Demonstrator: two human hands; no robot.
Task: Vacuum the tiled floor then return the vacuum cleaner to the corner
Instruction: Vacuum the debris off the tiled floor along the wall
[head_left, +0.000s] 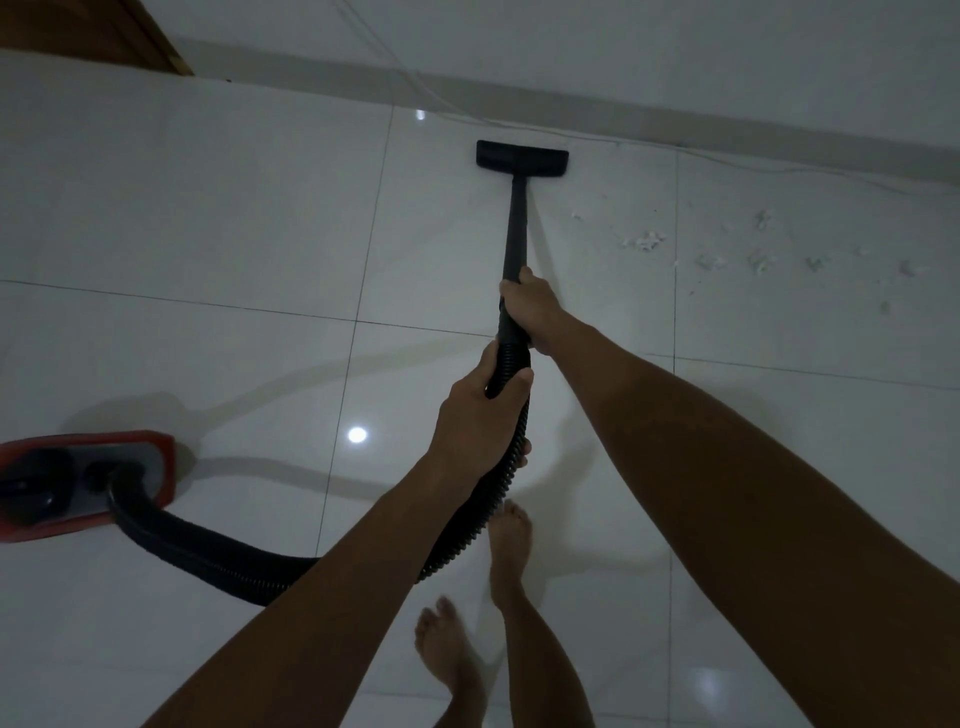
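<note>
Arms reach forward over the glossy white tiled floor (208, 234). Right hand (527, 306) wraps its fingers round the black vacuum wand (515, 228); left hand (480, 415) grips the ribbed black hose (483, 514) just behind. Flat black nozzle (522, 158) sits near the wall. Red canister (78, 483) is cut off at the left edge.

Dim, bluish picture; lamp glare spots on glossy floor (208, 218).
</note>
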